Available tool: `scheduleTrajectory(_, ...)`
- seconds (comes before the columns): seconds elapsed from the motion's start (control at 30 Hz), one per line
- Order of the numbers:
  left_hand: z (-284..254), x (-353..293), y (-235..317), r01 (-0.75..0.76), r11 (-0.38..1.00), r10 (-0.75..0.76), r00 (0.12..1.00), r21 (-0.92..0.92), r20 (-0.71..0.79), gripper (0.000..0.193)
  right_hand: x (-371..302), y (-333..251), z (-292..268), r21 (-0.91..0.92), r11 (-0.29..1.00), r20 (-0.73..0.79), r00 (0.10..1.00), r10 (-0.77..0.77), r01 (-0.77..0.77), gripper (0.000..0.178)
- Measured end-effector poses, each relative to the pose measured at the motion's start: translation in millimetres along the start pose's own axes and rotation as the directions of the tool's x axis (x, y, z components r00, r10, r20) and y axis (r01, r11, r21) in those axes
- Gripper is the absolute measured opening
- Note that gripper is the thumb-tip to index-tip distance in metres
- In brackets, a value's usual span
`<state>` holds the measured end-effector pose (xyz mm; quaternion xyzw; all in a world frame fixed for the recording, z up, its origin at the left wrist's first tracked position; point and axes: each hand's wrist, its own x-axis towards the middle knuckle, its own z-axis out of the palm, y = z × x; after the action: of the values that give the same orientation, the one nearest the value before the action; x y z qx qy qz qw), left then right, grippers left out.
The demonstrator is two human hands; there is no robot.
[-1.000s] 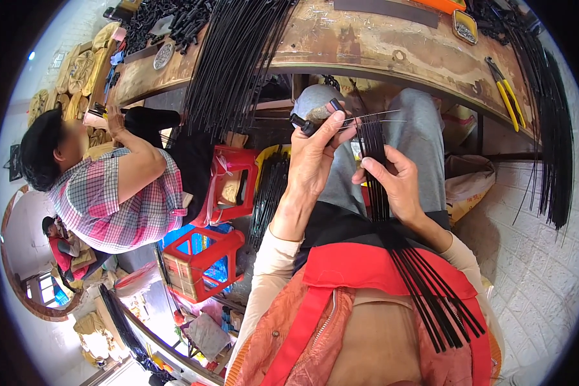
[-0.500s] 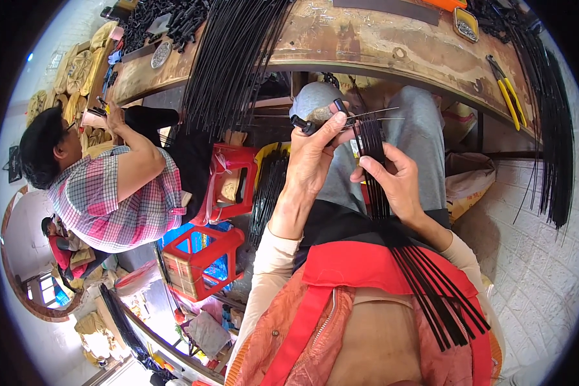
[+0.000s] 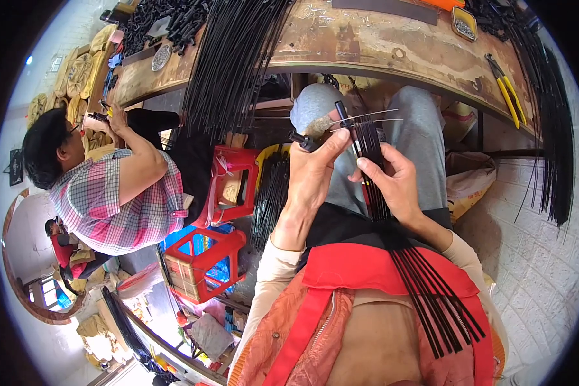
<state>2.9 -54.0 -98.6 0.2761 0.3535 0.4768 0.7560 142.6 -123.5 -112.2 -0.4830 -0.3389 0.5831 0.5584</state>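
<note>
Left hand (image 3: 315, 170) pinches a small black cap (image 3: 300, 139) | right hand (image 3: 392, 183) clasps a bundle of black rods (image 3: 372, 161) over the lap (count unclear) | two thin wires (image 3: 367, 118) project | yellow-handled pliers (image 3: 507, 89) on worktop (image 3: 379, 42) | two red stools (image 3: 202, 257)

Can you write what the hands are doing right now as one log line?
left hand: pinches small black piece | right hand: holds black rod bundle | over lap, below wooden bench
</note>
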Motion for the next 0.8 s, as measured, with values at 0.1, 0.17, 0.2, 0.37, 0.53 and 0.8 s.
scheduleTrajectory(0.1, 0, -1, 0, -0.012, 0.998, 0.014, 0.999, 0.054, -0.034, 0.036, 1, -4, -3, -0.028, 1.0, 0.032, 0.999, 0.014, -0.013, 0.019)
scheduleTrajectory(0.17, 1, 1, 1, -0.039, 0.999, 0.04, 0.999, 0.025, -0.009, 0.035, 5, -7, -6, -0.017, 1.0, 0.059, 0.998, 0.02, -0.019, 0.02)
scheduleTrajectory(0.2, 1, 1, 1, -0.028, 0.999, 0.028, 0.999, 0.04, -0.017, 0.035, 7, -9, -7, -0.015, 1.0, 0.059, 0.998, -0.004, 0.005, 0.02)
scheduleTrajectory(0.37, 0, 2, 2, -0.03, 0.997, 0.028, 0.999, 0.064, 0.038, 0.034, 11, -13, -12, -0.002, 1.0, 0.087, 0.996, -0.001, 0.001, 0.02)
scheduleTrajectory(0.53, -4, 3, 4, 0.025, 0.998, -0.027, 0.999, 0.057, 0.038, 0.033, 14, -15, -14, 0.002, 0.998, 0.129, 0.99, 0.054, -0.055, 0.021)
scheduleTrajectory(0.8, -7, 2, 4, 0.119, 0.993, -0.119, 0.988, 0.0, 0.1, 0.027, 17, -18, -22, 0.077, 0.987, 0.252, 0.96, 0.119, -0.142, 0.024)
